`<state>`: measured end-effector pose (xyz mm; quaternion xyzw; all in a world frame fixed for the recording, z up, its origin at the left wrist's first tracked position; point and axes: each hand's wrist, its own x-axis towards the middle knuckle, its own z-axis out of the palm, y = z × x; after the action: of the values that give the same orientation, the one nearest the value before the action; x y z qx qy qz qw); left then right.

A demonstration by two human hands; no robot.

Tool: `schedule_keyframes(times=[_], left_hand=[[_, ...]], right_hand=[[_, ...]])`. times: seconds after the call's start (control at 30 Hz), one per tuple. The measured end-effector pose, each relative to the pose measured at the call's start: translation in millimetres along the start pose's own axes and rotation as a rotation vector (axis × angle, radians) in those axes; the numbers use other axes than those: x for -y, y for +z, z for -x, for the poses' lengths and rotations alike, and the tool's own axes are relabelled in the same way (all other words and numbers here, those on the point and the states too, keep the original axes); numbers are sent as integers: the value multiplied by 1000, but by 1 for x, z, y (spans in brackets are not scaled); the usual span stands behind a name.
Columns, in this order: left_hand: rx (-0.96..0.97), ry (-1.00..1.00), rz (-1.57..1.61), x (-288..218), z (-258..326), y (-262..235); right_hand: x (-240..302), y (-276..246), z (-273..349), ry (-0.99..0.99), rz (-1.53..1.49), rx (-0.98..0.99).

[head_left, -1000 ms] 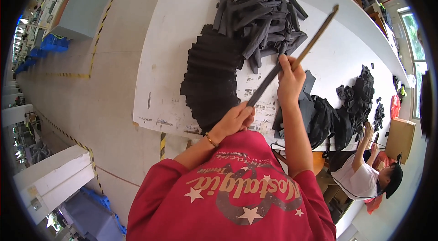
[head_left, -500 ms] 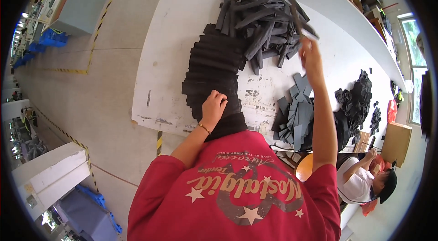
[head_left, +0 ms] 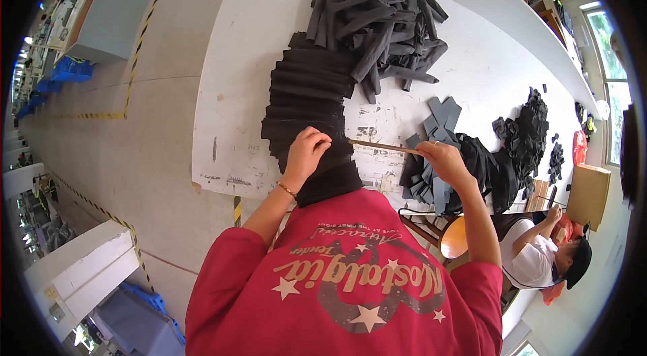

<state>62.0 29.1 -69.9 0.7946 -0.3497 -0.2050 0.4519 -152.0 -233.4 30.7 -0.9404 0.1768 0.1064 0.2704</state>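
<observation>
A fanned row of flat black pieces (head_left: 303,96) lies overlapped on the white table (head_left: 249,53), running toward me. My left hand (head_left: 306,154) rests on the near end of this row, fingers curled on the top pieces. My right hand (head_left: 438,157) holds a thin brown stick (head_left: 384,147) almost level, its tip pointing left toward my left hand. A loose heap of black strips (head_left: 384,19) sits beyond the row. Under my right hand lies a pile of grey-black cut pieces (head_left: 431,174).
More black scraps (head_left: 526,134) are heaped at the right of the table. Another person in a white top (head_left: 532,258) sits at the lower right beside a cardboard box (head_left: 588,194). A round wooden stool (head_left: 455,238) stands near my right side. Yellow floor tape (head_left: 135,59) runs on the left.
My right hand swung the stick from high above the table out over the strip heap, then down to a level position between my hands. My left hand stayed on the row.
</observation>
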Motion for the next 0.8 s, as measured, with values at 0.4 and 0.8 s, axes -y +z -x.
schedule_keyframes(times=[0.4, 0.8], left_hand=[[-120, 461, -218, -64, -21, -5], [-422, -556, 1673, -34, -15, 33]], right_hand=[[58, 70, -28, -14, -545, 3], [115, 125, -50, 47, -736, -218]])
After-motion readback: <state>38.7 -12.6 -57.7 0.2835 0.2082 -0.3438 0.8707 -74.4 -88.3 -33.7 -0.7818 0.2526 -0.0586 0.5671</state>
